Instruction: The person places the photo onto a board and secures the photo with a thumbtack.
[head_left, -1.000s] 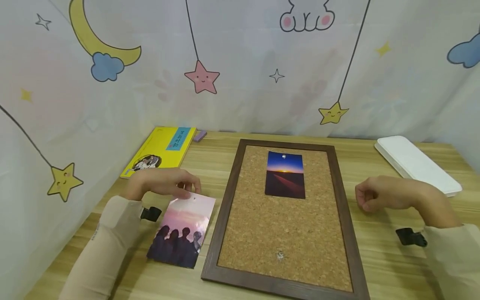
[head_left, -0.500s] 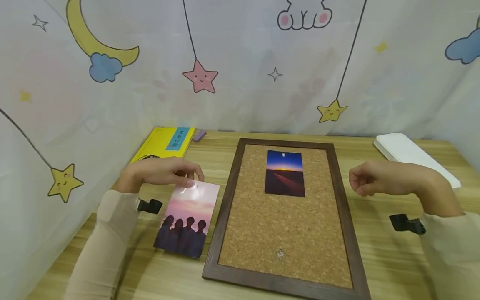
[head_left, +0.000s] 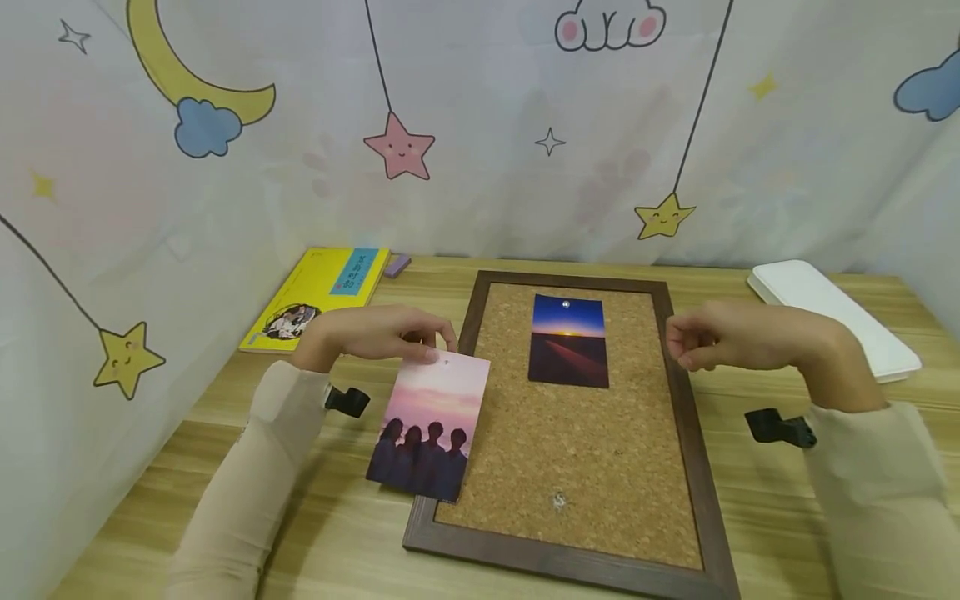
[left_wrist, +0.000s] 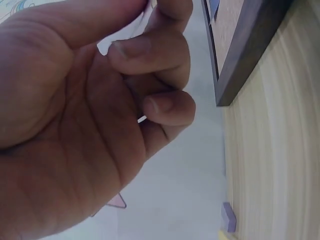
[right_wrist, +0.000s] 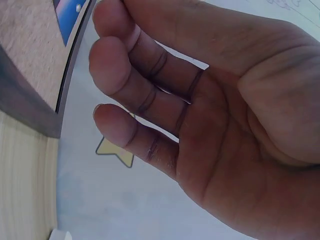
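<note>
My left hand pinches the top edge of a photo print with a pink sky and dark silhouettes of people. The print hangs slightly tilted over the left frame edge of a cork board. In the left wrist view the same hand hides most of the print. On the board a sunset photo is fixed by a pushpin. A small clear pin-like thing sits lower on the cork. Above the board's right edge my right hand hangs with loosely curled fingers; nothing shows between them.
A yellow book lies at the back left, beside a small purple block. At the back right stands a white flat case. A printed curtain borders the wooden table.
My left hand has lifted the silhouette photo off the table and carried it right, over the board's left edge. My right hand has risen and moved left to the board's right edge.
</note>
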